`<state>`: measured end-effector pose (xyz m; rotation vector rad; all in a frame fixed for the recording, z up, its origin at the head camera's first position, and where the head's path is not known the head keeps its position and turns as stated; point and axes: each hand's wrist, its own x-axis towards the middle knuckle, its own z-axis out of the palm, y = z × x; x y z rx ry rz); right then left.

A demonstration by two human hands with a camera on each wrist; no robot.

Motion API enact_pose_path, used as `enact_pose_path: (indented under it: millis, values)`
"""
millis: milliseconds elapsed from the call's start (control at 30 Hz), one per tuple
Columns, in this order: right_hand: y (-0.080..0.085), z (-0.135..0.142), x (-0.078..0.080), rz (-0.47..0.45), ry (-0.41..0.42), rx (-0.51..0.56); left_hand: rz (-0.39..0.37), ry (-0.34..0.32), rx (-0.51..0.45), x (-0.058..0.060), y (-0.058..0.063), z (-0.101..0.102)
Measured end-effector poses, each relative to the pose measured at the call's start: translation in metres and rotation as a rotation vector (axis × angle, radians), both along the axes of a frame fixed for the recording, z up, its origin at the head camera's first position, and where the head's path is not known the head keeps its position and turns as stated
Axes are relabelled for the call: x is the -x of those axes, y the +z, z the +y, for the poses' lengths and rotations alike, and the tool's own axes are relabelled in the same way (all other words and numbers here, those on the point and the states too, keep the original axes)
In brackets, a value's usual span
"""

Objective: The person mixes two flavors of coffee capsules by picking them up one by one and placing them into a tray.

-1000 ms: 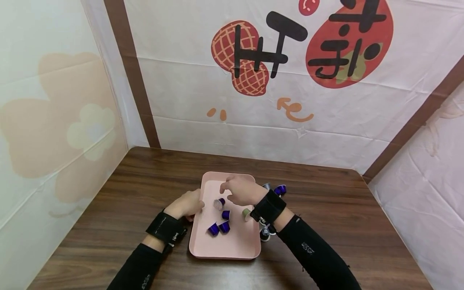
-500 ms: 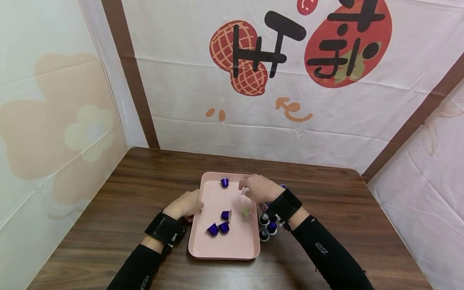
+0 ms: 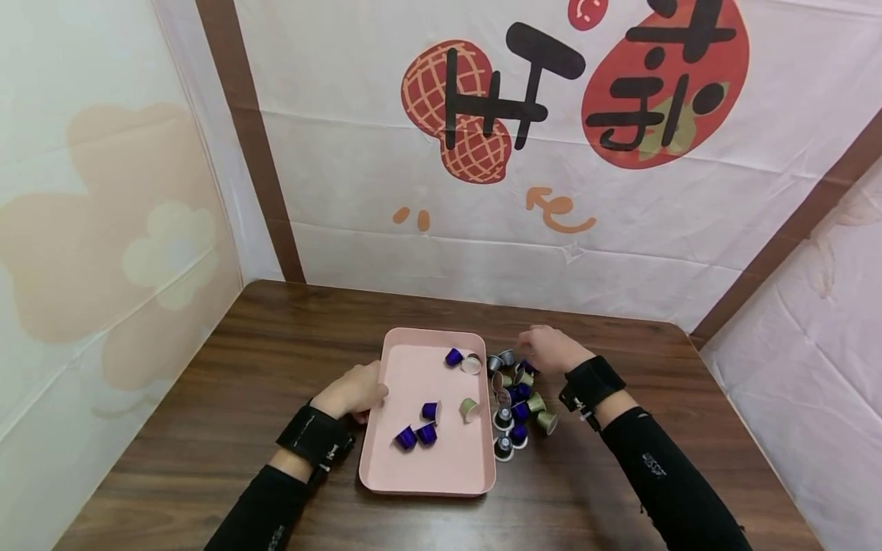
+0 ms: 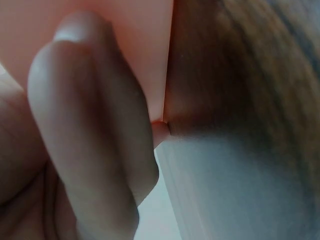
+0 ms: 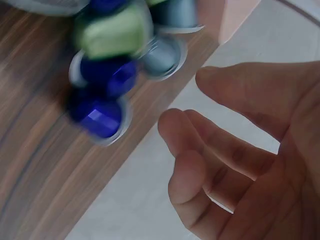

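My left hand [image 3: 354,389] grips the left rim of a pink tray [image 3: 389,467], its fingers [image 4: 85,110] curled against the tray wall in the left wrist view. In the tray lie several coffee capsules: blue ones, a green capsule [image 3: 470,410] and one with its pale lid up [image 3: 472,364]. A blue capsule [image 3: 452,357] sits beside that pale lid. My right hand [image 3: 553,350] holds nothing and hovers at the far end of a capsule pile [image 3: 520,394] right of the tray. In the right wrist view, thumb and fingers are apart, with blue capsules [image 5: 102,117] near the fingertips.
The pile mixes blue, green and silver-grey capsules, close along the tray's right side. Under everything is a dark wooden table [image 3: 310,329]. A printed white cloth [image 3: 344,191] rises behind its back edge, with more cloth at both sides.
My right hand has moved right from over the tray to the pile, releasing a pale-lidded capsule inside the tray's right rim. A blue capsule lies beside it. My left hand stays on the rim.
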<state>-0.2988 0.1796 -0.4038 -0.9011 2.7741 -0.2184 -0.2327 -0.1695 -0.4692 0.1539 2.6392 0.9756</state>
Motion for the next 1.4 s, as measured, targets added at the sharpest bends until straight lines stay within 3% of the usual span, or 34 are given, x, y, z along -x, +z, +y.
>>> enact_pose_path:
  millis: [100, 233, 733, 1133, 1400]
  values:
    - [-0.007, 0.013, 0.005, -0.039, -0.072, -0.014, 0.006, -0.003, -0.001, 0.001, 0.001, 0.001]
    - [-0.015, 0.023, 0.010, -0.054, -0.109, -0.030, -0.006, -0.004, 0.000, 0.001, 0.002, 0.002]
    - [-0.034, 0.031, 0.015, -0.092, -0.066, -0.044, 0.011, -0.015, -0.008, 0.001, 0.000, 0.001]
    - [-0.046, 0.031, 0.015, -0.122, -0.115, -0.016, 0.003, -0.006, -0.010, 0.001, 0.002, 0.000]
    - [-0.051, 0.029, 0.011, -0.086, -0.137, -0.038, 0.004, -0.012, -0.019, 0.000, 0.002, 0.001]
